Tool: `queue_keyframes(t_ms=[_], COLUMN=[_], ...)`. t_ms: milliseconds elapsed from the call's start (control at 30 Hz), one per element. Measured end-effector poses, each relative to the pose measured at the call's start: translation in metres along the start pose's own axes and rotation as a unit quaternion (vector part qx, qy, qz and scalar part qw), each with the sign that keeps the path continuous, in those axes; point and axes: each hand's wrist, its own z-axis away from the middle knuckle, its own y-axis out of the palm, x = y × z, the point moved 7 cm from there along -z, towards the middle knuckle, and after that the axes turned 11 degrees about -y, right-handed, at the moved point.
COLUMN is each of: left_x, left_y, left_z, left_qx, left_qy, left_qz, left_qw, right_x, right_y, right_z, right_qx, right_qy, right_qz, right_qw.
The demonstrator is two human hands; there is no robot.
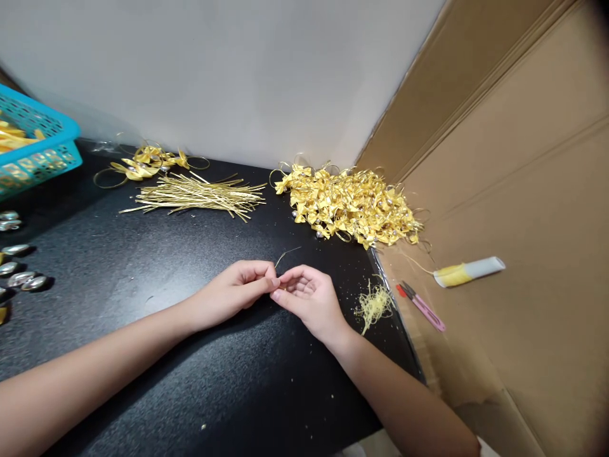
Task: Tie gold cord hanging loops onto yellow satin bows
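Strand at my fingertips, yellow bows beyond

My forearms reach in over a black surface, and my 2 hands meet above it. My left hand is curled, its thumb against the forefinger. My right hand is half curled, thumb and forefinger tips close beside the left's. The thin strand slants up and to the right from where the fingertips come together; its lower end is hidden, so I cannot tell which hand, if either, grips it.

Just right of my right wrist lies a loose tangle of pale yellow thread. Past the surface's right edge, pink-handled snips lie on cardboard, and near them a white tube partly wound with yellow. At the far left, shiny silver beads sit in a scatter.

Farther back, gold strips lie heaped. To their right is the big pile of bows, with silver bits and gold loops among them; a smaller bunch lies behind the strips, to the left. A blue basket holding yellow pieces stands left of that bunch, and a pale wall closes off the back.
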Motion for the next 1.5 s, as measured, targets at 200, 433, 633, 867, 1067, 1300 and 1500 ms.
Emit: queue_keyframes(t_ms=[200, 433, 633, 867, 1067, 1300, 1500], left_x=[0.002, 0.005, 0.004, 0.004, 0.008, 0.007, 0.007], left_y=[-0.001, -0.002, -0.003, -0.005, -0.006, -0.006, -0.005], left_z=[-0.001, 0.0, 0.0, 0.0, -0.001, 0.0, 0.0], left_qx=[-0.006, -0.005, -0.01, -0.022, -0.024, -0.027, -0.014], left_qy=[0.0, -0.009, -0.013, -0.016, -0.019, -0.026, -0.026], left_qz=[-0.007, -0.007, 0.004, 0.027, 0.035, 0.042, 0.05], left_qw=[1.0, 1.0, 1.0, 0.999, 0.999, 0.998, 0.998], right_x=[0.012, 0.036, 0.047, 0.05, 0.053, 0.054, 0.06], right_y=[-0.003, -0.002, 0.002, 0.002, 0.003, 0.0, -0.008], right_z=[0.005, 0.009, 0.013, 0.017, 0.02, 0.015, 0.011], right_qx=[-0.036, -0.042, -0.033, -0.024, -0.016, 0.0, -0.003], right_qy=[-0.084, -0.209, -0.28, -0.315, -0.335, -0.33, -0.33], right_qz=[0.075, 0.2, 0.281, 0.301, 0.315, 0.316, 0.302], right_qw=[0.993, 0.956, 0.917, 0.9, 0.888, 0.89, 0.894])
